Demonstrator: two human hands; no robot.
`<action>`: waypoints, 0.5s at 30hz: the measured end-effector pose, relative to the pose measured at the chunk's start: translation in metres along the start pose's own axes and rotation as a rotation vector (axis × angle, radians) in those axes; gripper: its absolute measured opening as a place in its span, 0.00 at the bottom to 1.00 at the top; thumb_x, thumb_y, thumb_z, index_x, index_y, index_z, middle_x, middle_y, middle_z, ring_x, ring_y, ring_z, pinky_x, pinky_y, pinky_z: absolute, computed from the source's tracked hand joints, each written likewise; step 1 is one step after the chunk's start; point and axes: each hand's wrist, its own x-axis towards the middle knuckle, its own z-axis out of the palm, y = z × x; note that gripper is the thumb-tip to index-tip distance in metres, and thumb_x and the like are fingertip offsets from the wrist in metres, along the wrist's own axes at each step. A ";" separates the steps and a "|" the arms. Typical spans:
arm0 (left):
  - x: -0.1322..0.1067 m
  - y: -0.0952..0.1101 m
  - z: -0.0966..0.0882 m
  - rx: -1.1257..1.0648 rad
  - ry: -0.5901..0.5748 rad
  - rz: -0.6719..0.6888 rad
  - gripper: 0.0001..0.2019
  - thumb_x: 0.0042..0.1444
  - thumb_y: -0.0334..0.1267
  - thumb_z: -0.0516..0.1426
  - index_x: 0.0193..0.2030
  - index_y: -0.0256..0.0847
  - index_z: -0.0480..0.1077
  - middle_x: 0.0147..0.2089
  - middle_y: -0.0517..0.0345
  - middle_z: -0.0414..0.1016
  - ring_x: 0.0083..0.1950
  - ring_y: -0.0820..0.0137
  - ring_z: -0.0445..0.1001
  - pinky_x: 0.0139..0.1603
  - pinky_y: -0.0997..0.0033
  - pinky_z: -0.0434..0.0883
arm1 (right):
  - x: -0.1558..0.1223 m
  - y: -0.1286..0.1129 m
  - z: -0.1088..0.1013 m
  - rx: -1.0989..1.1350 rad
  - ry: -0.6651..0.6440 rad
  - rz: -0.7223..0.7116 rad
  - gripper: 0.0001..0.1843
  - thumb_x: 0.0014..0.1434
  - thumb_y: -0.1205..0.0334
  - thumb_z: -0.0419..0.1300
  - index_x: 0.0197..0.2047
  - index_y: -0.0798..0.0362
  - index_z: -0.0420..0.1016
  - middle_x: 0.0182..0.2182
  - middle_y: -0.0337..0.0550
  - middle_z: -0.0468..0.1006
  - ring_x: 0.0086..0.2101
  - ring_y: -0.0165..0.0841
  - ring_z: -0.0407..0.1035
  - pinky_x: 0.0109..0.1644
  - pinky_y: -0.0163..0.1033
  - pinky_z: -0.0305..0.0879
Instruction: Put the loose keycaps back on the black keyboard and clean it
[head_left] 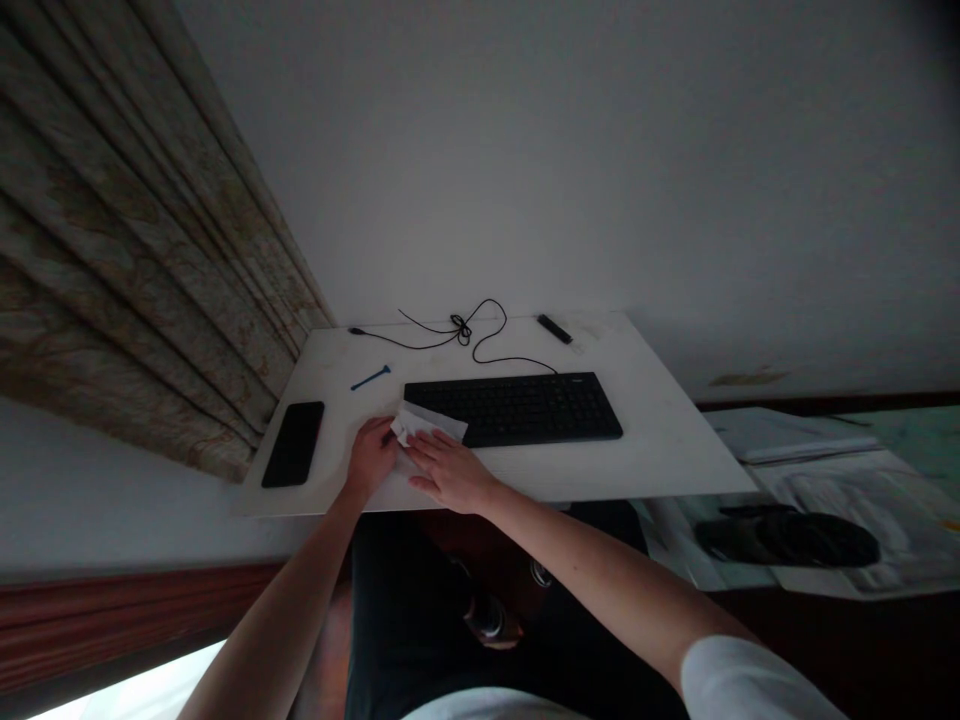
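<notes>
A white tissue point(431, 418), creased and partly folded, lies over the left end of a black keyboard point(540, 407) and spreads down between my hands. My left hand point(371, 455) is closed at the tissue's left side, fingertips bent against the crumpled part. A small dark patch shows beside those fingers; whether it is the keyboard's corner or a separate thing, I cannot tell. From the right, my right hand point(454, 475) presses on the tissue, its fingers over the near part and its thumb toward me. The keyboard's left near corner is hidden.
On the white table point(660, 460) lie a black phone point(293, 444) at the left, a small blue brush-like tool point(371, 377), a looped black cable point(460, 330) and a dark stick-like object point(554, 328). Curtains point(150, 230) hang at the left; a dark bundle point(787, 538) lies lower right.
</notes>
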 end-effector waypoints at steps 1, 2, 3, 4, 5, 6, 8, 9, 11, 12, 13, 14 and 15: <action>0.000 0.001 0.000 -0.005 0.010 -0.003 0.16 0.54 0.29 0.52 0.43 0.42 0.79 0.48 0.52 0.81 0.54 0.60 0.76 0.62 0.55 0.70 | -0.006 0.005 -0.002 0.001 0.003 0.008 0.32 0.73 0.45 0.44 0.68 0.58 0.66 0.68 0.52 0.64 0.69 0.40 0.54 0.74 0.50 0.47; 0.000 0.001 0.001 -0.006 0.023 -0.006 0.16 0.54 0.29 0.52 0.43 0.43 0.79 0.49 0.52 0.81 0.54 0.60 0.76 0.62 0.55 0.69 | -0.010 0.009 -0.005 0.001 0.009 0.025 0.31 0.73 0.46 0.44 0.69 0.56 0.65 0.69 0.51 0.64 0.69 0.40 0.54 0.74 0.51 0.47; 0.000 0.001 0.001 -0.005 0.037 -0.008 0.17 0.54 0.29 0.52 0.44 0.43 0.79 0.49 0.52 0.81 0.54 0.60 0.76 0.62 0.55 0.70 | -0.012 0.012 -0.007 -0.001 0.016 0.046 0.31 0.73 0.46 0.43 0.69 0.55 0.65 0.69 0.50 0.64 0.69 0.40 0.53 0.74 0.51 0.47; 0.001 0.002 0.001 -0.002 0.051 -0.010 0.17 0.54 0.29 0.51 0.44 0.43 0.79 0.49 0.52 0.81 0.54 0.60 0.76 0.62 0.55 0.70 | -0.012 0.013 -0.007 -0.005 0.022 0.069 0.31 0.73 0.46 0.43 0.70 0.54 0.64 0.69 0.49 0.63 0.69 0.40 0.53 0.73 0.52 0.47; 0.001 0.002 0.001 0.005 0.059 -0.010 0.17 0.54 0.29 0.51 0.44 0.43 0.79 0.49 0.52 0.81 0.54 0.60 0.76 0.61 0.55 0.70 | -0.010 0.012 -0.007 -0.012 0.028 0.091 0.31 0.73 0.46 0.43 0.70 0.54 0.64 0.69 0.49 0.63 0.70 0.41 0.52 0.73 0.52 0.47; 0.001 0.002 0.001 0.013 0.058 -0.006 0.17 0.54 0.29 0.51 0.43 0.43 0.79 0.48 0.51 0.81 0.53 0.59 0.76 0.61 0.55 0.70 | -0.005 0.009 -0.006 -0.020 0.031 0.109 0.31 0.73 0.45 0.43 0.70 0.54 0.64 0.69 0.50 0.63 0.70 0.42 0.52 0.73 0.53 0.47; 0.001 0.002 0.000 0.030 0.033 0.007 0.16 0.53 0.29 0.51 0.41 0.42 0.79 0.45 0.51 0.81 0.51 0.59 0.76 0.60 0.55 0.71 | 0.008 0.000 -0.001 -0.030 0.033 0.120 0.33 0.73 0.44 0.42 0.69 0.57 0.65 0.69 0.53 0.63 0.69 0.44 0.53 0.73 0.54 0.47; 0.001 0.002 -0.001 0.037 0.023 0.010 0.15 0.53 0.29 0.51 0.40 0.42 0.79 0.44 0.51 0.81 0.50 0.59 0.76 0.59 0.55 0.71 | 0.015 -0.005 0.001 -0.028 0.034 0.112 0.33 0.73 0.43 0.42 0.68 0.58 0.66 0.68 0.54 0.64 0.69 0.44 0.53 0.73 0.54 0.47; 0.000 0.002 -0.002 0.043 0.014 0.013 0.15 0.53 0.30 0.52 0.40 0.42 0.79 0.44 0.51 0.81 0.50 0.58 0.76 0.59 0.55 0.72 | 0.022 -0.010 0.004 -0.019 0.033 0.073 0.33 0.73 0.43 0.43 0.67 0.57 0.67 0.67 0.54 0.67 0.69 0.43 0.54 0.73 0.53 0.48; 0.000 0.002 -0.003 0.041 0.016 0.013 0.15 0.53 0.30 0.52 0.41 0.43 0.79 0.45 0.51 0.81 0.51 0.58 0.76 0.59 0.55 0.71 | 0.022 -0.010 0.004 -0.014 0.032 0.055 0.32 0.73 0.44 0.43 0.67 0.56 0.67 0.66 0.54 0.68 0.69 0.42 0.55 0.73 0.53 0.48; 0.000 0.001 -0.002 0.038 0.021 0.012 0.16 0.53 0.30 0.52 0.42 0.43 0.79 0.46 0.51 0.81 0.51 0.58 0.76 0.60 0.55 0.71 | 0.019 -0.008 0.003 -0.011 0.030 0.049 0.31 0.73 0.44 0.43 0.67 0.55 0.67 0.66 0.53 0.68 0.68 0.42 0.55 0.73 0.53 0.49; -0.001 0.001 -0.002 0.032 0.027 0.010 0.17 0.53 0.29 0.52 0.43 0.43 0.79 0.47 0.52 0.81 0.52 0.59 0.76 0.61 0.55 0.71 | 0.015 -0.004 0.001 -0.012 0.029 0.059 0.31 0.73 0.45 0.43 0.68 0.54 0.66 0.67 0.52 0.67 0.69 0.41 0.55 0.72 0.53 0.49; -0.001 0.000 -0.001 0.025 0.035 0.007 0.18 0.53 0.29 0.51 0.44 0.44 0.79 0.48 0.52 0.81 0.54 0.59 0.76 0.62 0.55 0.71 | 0.009 0.001 -0.002 -0.016 0.031 0.084 0.31 0.73 0.45 0.42 0.68 0.54 0.66 0.68 0.51 0.66 0.69 0.41 0.55 0.72 0.53 0.49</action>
